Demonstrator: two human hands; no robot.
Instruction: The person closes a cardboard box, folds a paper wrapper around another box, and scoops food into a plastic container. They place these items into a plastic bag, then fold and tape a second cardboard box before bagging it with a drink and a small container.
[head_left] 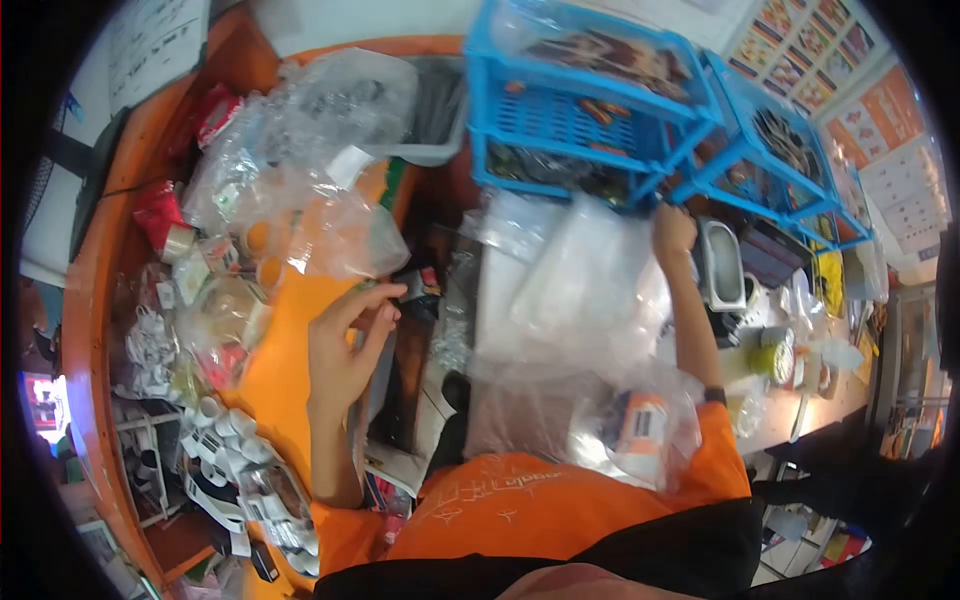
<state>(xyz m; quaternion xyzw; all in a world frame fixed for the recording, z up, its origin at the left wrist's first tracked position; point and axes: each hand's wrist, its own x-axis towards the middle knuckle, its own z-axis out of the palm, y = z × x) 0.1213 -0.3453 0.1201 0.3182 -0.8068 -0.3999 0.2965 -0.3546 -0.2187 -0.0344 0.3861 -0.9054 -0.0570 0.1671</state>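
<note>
My left hand (pixel 345 345) is raised over the left side, thumb and index finger apart, with nothing visible between them. Just beyond it lies a clear plastic bag (pixel 355 235), and a small black and red item (pixel 422 285) sits to its right. My right hand (pixel 675 232) reaches forward to the lower edge of the blue plastic rack (pixel 590 190). Its fingers look curled, and what they hold, if anything, is hidden. Stacked clear plastic bags (pixel 575 275) lie left of my right forearm. Nearer my body, a clear bag contains an orange and white packet (pixel 640 425).
A grey bin (pixel 440 150) stands at the back. Right of my right hand are a metal container (pixel 722 265) and a second blue rack (pixel 770 150). White cups (pixel 225 425) and crumpled bags crowd the orange counter (pixel 275 350) at left. A green-labelled jar (pixel 770 360) stands right.
</note>
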